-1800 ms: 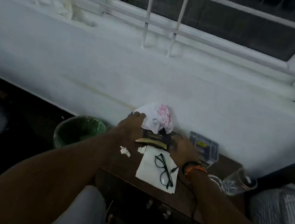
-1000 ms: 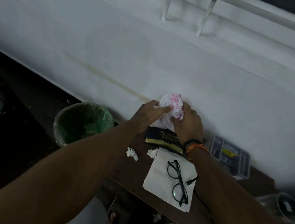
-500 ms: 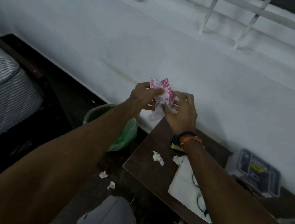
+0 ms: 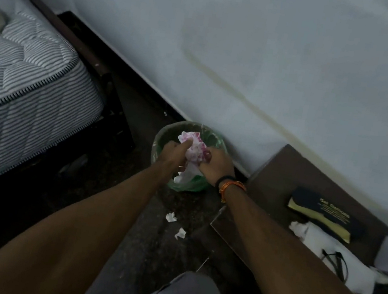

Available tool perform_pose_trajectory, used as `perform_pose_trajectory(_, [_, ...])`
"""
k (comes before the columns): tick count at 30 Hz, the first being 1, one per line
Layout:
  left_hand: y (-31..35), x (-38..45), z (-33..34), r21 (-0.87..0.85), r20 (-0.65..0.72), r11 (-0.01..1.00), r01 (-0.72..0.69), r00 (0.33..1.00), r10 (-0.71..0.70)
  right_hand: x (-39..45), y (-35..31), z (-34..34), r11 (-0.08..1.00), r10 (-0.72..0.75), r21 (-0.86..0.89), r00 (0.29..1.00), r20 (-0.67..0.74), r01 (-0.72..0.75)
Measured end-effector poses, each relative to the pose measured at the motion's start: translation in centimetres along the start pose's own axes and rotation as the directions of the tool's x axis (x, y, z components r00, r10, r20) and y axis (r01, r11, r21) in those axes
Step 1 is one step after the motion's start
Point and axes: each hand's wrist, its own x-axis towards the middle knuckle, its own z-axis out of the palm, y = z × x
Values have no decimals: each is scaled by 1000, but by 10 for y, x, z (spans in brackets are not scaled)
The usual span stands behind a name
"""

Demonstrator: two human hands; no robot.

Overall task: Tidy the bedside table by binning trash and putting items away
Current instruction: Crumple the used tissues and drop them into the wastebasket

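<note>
1. Left hand [image 4: 174, 151] and right hand [image 4: 214, 165] together, both clamped on crumpled white-and-pink wrapper [image 4: 195, 148].
2. Wrapper held directly above green-lined bin [image 4: 161, 138] on floor by wall.
3. Two paper scraps [image 4: 171, 217] on floor just below bin.
4. Bedside table [image 4: 276, 171] to the right: dark case [image 4: 325, 215], white tissue [image 4: 325, 248] with glasses [image 4: 337, 260] on top.
5. Striped mattress [image 4: 26, 83] at left.

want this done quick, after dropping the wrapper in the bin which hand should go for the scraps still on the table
Right. The right hand is on the bedside table side, nearer the white scrap; the left hand is farther, above the bin.
</note>
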Motion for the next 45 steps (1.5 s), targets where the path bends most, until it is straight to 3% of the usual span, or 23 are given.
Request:
perform_pose_trajectory(9, [-3, 11, 0, -201, 31, 978, 55, 998, -50, 24, -8, 21, 997, 61, -61, 993, 105, -54])
perform_pose_trajectory(13, [-6, 25, -5, -9, 37, 1000, 21, 999, -21, 26, -4, 11, 997, 57, -67, 993, 99, -50])
perform_pose_trajectory(17, [-20, 22, -4, 170, 4, 982, 78, 997, -80, 11, 5, -3, 992, 41, -123, 998, 37, -36])
perform_pose_trajectory(19, [-27, 13, 3, 273, 47, 962, -4, 999, -9, 1, 7, -15, 990, 2, -142, 1000, -24, -5])
perform_pose_trajectory(21, [-22, -10, 11, 465, 113, 867, -180, 983, 144, -9, 10, -30, 987, -35, -157, 995, -93, 20])
perform_pose_trajectory(23, [-14, -31, 20, 621, 206, 706, -341, 940, 273, -22, 18, -47, 985, -74, -169, 985, -157, 47])
perform_pose_trajectory(28, [-3, -80, 50, 644, 365, 472, -602, 784, 502, -66, 46, -96, 976, -76, -219, 962, -263, 17])
perform_pose_trajectory(31, [-7, -100, 68, 620, 459, 366, -694, 699, 548, -94, 58, -116, 976, -64, -216, 949, -308, -4])
perform_pose_trajectory(33, [-10, -116, 79, 588, 542, 255, -767, 608, 580, -110, 65, -123, 976, -62, -218, 945, -322, -11])
perform_pose_trajectory(37, [-26, -134, 97, 548, 706, 55, -835, 496, 505, -141, 78, -129, 980, -36, -197, 929, -368, -40])
perform_pose_trajectory(40, [-35, -147, 111, 547, 765, -20, -837, 490, 418, -164, 93, -132, 983, 32, -148, 895, -445, -108])
perform_pose_trajectory(43, [-39, -157, 124, 597, 772, -94, -797, 539, 336, -187, 115, -135, 977, 160, -24, 804, -572, -211])
perform_pose_trajectory(45, [-38, -164, 132, 608, 761, -72, -791, 553, 339, -200, 130, -139, 967, 211, 20, 760, -615, -252])
